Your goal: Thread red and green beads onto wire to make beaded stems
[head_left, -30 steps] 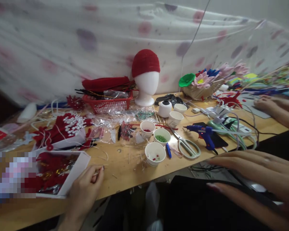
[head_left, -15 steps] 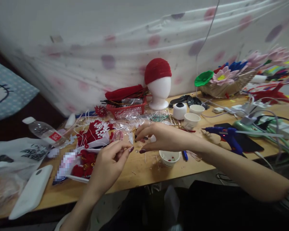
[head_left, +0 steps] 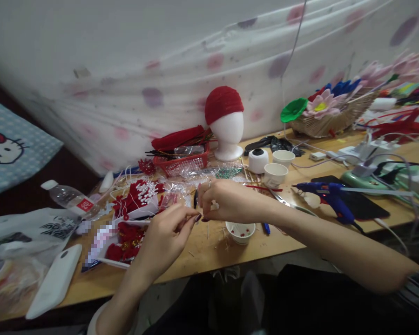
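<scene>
My left hand (head_left: 167, 231) is over the front of the table, thumb and forefinger pinched together; anything between them is too small to make out. Close to its fingertips is my right hand (head_left: 226, 201), bent down at the wrist with the fingers drawn together. What its fingertips hold, if anything, is hidden. Just below the right hand stands a paper cup (head_left: 240, 233) with small red bits in it. A white box (head_left: 108, 258) of red and gold ornaments lies beside the left wrist.
Behind the hands are a red basket (head_left: 199, 163) and a foam head (head_left: 227, 132) in a red cap (head_left: 223, 104). A blue glue gun (head_left: 330, 195) and power strips (head_left: 363, 179) lie right. A bottle (head_left: 70, 197) and white phone (head_left: 56, 281) lie left.
My right hand has moved in toward my left fingertips, and its spread fingers have come together. The left hand keeps its pinch. The view has shifted slightly.
</scene>
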Tool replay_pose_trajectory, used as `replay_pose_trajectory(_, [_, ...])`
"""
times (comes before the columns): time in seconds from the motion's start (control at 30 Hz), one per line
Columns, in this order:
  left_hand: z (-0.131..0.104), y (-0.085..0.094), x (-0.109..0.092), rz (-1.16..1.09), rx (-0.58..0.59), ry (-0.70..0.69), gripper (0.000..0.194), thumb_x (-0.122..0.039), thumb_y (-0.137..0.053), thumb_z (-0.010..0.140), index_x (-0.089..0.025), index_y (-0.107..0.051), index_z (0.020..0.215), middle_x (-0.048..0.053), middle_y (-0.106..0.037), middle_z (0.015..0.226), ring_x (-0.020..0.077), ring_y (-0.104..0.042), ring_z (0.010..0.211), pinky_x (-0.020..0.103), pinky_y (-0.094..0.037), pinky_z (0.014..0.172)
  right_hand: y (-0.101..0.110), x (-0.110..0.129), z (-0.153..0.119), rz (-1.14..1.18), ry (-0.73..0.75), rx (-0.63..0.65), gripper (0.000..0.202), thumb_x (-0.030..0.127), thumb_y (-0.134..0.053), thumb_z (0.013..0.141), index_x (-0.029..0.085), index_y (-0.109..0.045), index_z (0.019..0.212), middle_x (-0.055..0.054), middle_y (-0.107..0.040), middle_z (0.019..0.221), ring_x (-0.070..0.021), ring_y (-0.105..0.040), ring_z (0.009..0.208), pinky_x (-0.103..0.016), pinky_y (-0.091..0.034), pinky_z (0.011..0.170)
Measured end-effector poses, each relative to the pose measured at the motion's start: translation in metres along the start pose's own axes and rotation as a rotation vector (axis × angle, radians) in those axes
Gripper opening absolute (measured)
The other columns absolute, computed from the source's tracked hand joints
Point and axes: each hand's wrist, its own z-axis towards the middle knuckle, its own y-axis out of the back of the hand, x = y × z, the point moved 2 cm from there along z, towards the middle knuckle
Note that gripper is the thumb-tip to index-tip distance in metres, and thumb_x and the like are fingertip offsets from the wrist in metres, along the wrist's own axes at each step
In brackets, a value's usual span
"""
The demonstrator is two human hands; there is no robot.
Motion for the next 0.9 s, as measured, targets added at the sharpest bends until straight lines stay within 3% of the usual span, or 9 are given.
replay_pose_trajectory(0.1, [-0.004, 0.000, -0.001, -0.001, -0.021, -0.008, 0.015, -0.011, -0.055, 0.091, -0.018, -0.068, 0.090, -0.002, -0.058, 0.068, 0.0114, -0.053, 0.059, 0.023, -0.040, 0.056, 0.000, 0.000, 0.000, -0.002, -0.026, -0.026, 0.012, 0.008, -0.073, 0.076, 0.016, -0.072, 0.067, -0.004, -0.074, 0.085, -0.0150, -0.065, 0.074, -0.027, -0.044, 0.068])
replay_pose_trajectory(0.3, [-0.007, -0.002, -0.001, -0.003, -0.039, -0.023, 0.014, -0.010, -0.054, 0.091, -0.016, -0.068, 0.091, 0.000, -0.061, 0.072, 0.0111, -0.052, 0.059, 0.023, -0.039, 0.054, -0.001, 0.006, -0.002, 0.007, 0.046, 0.033, 0.020, 0.002, -0.061, 0.081, 0.017, -0.073, 0.075, -0.005, -0.075, 0.094, -0.0174, -0.066, 0.087, -0.029, -0.046, 0.077])
replay_pose_trajectory(0.47, [-0.011, -0.002, -0.001, -0.028, -0.067, -0.011, 0.015, -0.009, -0.053, 0.090, -0.017, -0.066, 0.088, 0.000, -0.061, 0.070, 0.0119, -0.055, 0.061, 0.023, -0.041, 0.055, 0.001, 0.011, -0.004, -0.004, 0.073, 0.037, 0.022, 0.002, -0.059, 0.083, 0.017, -0.074, 0.077, -0.006, -0.076, 0.093, -0.0171, -0.067, 0.084, -0.029, -0.047, 0.077])
replay_pose_trajectory(0.67, [-0.023, 0.008, 0.014, -0.267, -0.234, 0.338, 0.015, -0.023, -0.056, 0.090, -0.018, -0.062, 0.077, 0.000, -0.062, 0.069, 0.0131, -0.058, 0.062, 0.022, -0.044, 0.053, 0.019, -0.002, -0.004, -0.046, 0.034, -0.094, 0.020, 0.004, -0.061, 0.080, 0.016, -0.074, 0.074, -0.004, -0.074, 0.088, -0.0152, -0.065, 0.076, -0.028, -0.046, 0.070])
replay_pose_trajectory(0.8, [-0.026, 0.008, 0.023, -0.582, -0.313, 0.481, 0.017, -0.032, -0.063, 0.085, -0.018, -0.060, 0.075, -0.005, -0.046, 0.057, 0.0069, -0.037, 0.046, 0.020, -0.028, 0.042, 0.038, -0.010, -0.005, -0.093, -0.046, -0.232, 0.016, 0.014, -0.065, 0.083, 0.016, -0.073, 0.069, -0.005, -0.073, 0.085, -0.0154, -0.063, 0.071, -0.030, -0.044, 0.066])
replay_pose_trajectory(0.9, [-0.022, 0.003, 0.022, -0.960, -0.362, 0.586, 0.027, -0.040, -0.073, 0.077, -0.018, -0.058, 0.075, -0.010, -0.033, 0.049, 0.0035, -0.020, 0.040, 0.017, -0.017, 0.038, 0.046, 0.004, -0.006, -0.011, -0.101, -0.381, 0.016, 0.020, -0.070, 0.079, 0.019, -0.070, 0.063, -0.001, -0.072, 0.077, -0.0146, -0.063, 0.067, -0.029, -0.043, 0.064])
